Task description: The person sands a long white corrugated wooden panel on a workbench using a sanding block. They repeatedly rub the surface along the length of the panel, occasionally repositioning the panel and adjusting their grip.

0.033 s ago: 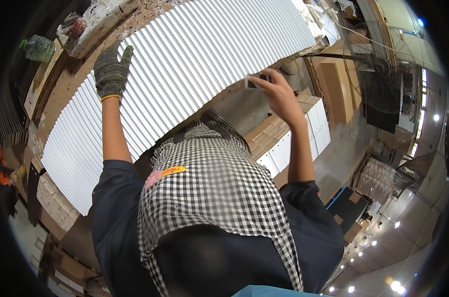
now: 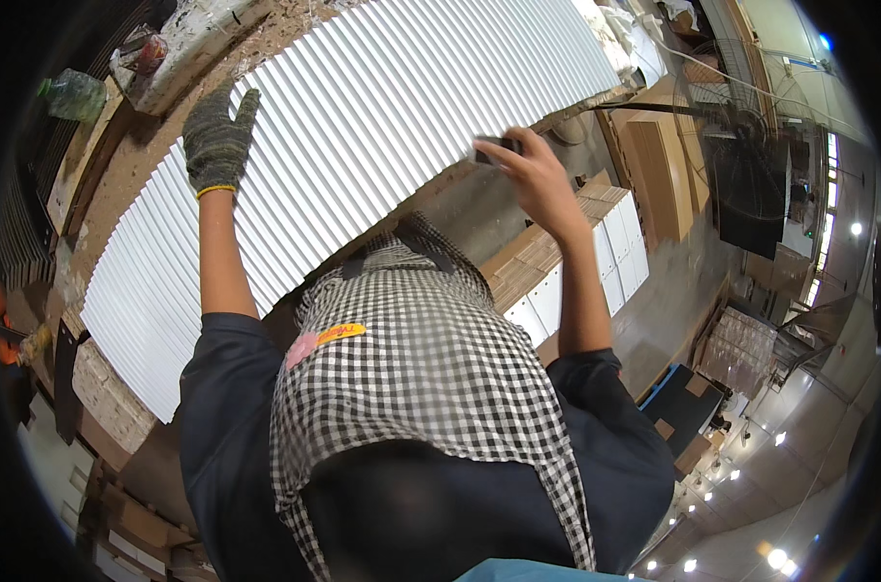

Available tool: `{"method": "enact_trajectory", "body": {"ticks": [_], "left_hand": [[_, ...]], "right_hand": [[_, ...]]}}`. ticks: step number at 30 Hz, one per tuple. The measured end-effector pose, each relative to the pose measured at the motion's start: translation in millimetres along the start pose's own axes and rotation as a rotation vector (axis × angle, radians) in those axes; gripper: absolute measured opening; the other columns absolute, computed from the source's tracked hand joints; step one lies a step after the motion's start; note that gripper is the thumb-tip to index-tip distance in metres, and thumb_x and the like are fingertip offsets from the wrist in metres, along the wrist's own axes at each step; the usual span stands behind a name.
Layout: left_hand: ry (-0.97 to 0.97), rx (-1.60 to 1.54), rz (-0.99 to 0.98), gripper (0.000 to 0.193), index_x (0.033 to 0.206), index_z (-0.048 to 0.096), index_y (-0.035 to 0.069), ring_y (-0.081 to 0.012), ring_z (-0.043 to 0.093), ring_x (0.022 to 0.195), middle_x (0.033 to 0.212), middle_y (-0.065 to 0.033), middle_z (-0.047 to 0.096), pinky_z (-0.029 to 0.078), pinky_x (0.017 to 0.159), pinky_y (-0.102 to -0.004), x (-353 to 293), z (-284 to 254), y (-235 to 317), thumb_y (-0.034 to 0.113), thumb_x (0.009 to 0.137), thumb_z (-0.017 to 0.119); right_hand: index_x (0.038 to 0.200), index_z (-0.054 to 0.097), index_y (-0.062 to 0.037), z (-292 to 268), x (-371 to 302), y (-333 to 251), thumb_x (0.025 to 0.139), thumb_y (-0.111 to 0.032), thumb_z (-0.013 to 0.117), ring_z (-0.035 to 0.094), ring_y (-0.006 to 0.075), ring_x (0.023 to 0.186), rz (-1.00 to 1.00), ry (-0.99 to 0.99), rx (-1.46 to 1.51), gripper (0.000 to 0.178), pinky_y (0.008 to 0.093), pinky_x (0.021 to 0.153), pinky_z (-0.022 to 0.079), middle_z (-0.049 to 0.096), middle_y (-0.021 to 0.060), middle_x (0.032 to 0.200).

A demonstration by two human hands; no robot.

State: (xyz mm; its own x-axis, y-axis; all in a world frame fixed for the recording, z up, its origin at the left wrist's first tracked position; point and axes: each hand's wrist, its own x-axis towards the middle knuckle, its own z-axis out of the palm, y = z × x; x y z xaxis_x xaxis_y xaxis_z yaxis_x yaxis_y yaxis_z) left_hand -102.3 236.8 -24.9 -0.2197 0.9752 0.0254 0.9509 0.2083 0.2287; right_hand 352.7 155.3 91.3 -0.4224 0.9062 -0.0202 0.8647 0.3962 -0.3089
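Observation:
A long, slightly curved bank of white close-set ridges (image 2: pixel 363 126) lies across the bench in front of me; I cannot make out whether it is one ridged sheet or many fanned pieces. My left hand (image 2: pixel 219 145), in a dark grey knit glove with a yellow cuff, rests on its far left edge, thumb spread away from the fingers. Bare and slightly blurred, my right hand (image 2: pixel 538 179) is at the near right edge. Between its thumb and fingers sits a small dark block (image 2: pixel 494 149), close to the ridge ends.
The brown, worn bench (image 2: pixel 120 209) shows beyond the ridges. A clear plastic bottle (image 2: pixel 75 95) lies at the far left. To my right stand stacked white-and-brown cartons (image 2: pixel 615 242), tall cardboard sheets (image 2: pixel 664 179) and a large black fan (image 2: pixel 746 145). White crumpled wrapping (image 2: pixel 644 53) sits at the bench's right end.
My right hand has shifted a little left and away from me with the dark block, which now meets the near edge of the ridges in view. My left hand stays put.

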Motion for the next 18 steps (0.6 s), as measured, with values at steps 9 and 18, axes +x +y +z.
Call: {"method": "enact_trajectory", "body": {"ticks": [9,18], "left_hand": [[0.036,0.01,0.012,0.072,0.149,0.059,0.008,-0.0343,0.052,0.143,0.151,-0.0181,0.059,0.037,0.123,-0.0449,-1,5,-3,0.063,0.102,0.056],[0.062,0.032,0.044,0.072,0.148,0.06,0.007,-0.0353,0.055,0.14,0.149,-0.0195,0.06,0.039,0.122,-0.046,1,5,-1,0.062,0.102,0.056]], "right_hand": [[0.137,0.071,-0.0242,17,-41,-6,0.092,0.009,0.061,0.059,0.0313,0.126,-0.041,-0.132,-0.161,0.057,0.0454,0.104,0.051,0.061,0.0099,0.134],[0.135,0.072,-0.0184,33,-10,-29,0.087,0.007,0.065,0.061,0.0322,0.121,0.002,0.091,0.033,0.055,0.0435,0.1,0.052,0.063,0.0127,0.128]]}}
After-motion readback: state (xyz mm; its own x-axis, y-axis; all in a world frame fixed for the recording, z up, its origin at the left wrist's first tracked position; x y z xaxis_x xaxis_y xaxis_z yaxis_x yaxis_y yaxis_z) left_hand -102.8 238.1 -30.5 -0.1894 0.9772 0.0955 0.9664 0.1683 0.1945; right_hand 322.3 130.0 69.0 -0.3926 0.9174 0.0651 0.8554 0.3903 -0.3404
